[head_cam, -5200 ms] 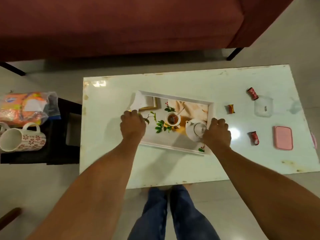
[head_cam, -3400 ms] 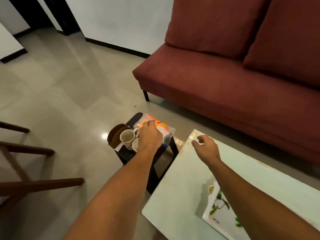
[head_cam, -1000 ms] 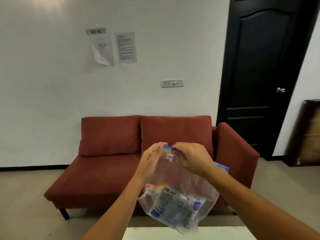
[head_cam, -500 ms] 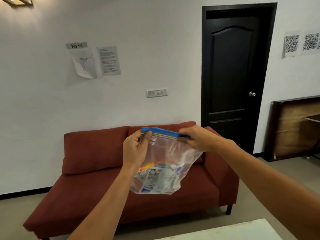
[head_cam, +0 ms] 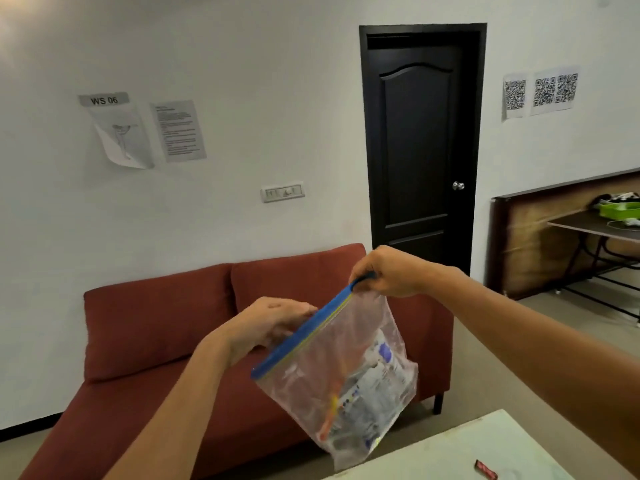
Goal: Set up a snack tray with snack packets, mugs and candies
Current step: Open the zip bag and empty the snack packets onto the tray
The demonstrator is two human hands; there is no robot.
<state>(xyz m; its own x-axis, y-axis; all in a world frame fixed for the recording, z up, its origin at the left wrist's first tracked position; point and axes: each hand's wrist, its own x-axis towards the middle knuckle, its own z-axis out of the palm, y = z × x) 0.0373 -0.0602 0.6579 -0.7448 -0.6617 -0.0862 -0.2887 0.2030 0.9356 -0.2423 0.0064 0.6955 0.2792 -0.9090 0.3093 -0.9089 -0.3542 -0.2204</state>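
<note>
A clear zip bag (head_cam: 349,382) with a blue zip strip hangs in the air in front of me, tilted, with snack packets (head_cam: 367,393) lying in its lower part. My left hand (head_cam: 273,322) grips the strip near its lower left end. My right hand (head_cam: 388,271) pinches the upper right end of the strip. Below, the white table (head_cam: 460,452) shows at the bottom right with one red candy (head_cam: 485,474) on it. The tray and the mugs are out of view.
A red sofa (head_cam: 166,334) stands behind the bag against the white wall. A black door (head_cam: 420,150) is to the right of it. At the far right is a dark side table (head_cam: 599,226) with a green tray.
The bag's zip strip has tilted: my right hand has slid up and right along it, my left hand has dropped lower. The view has tipped down, and the table corner with a candy shows.
</note>
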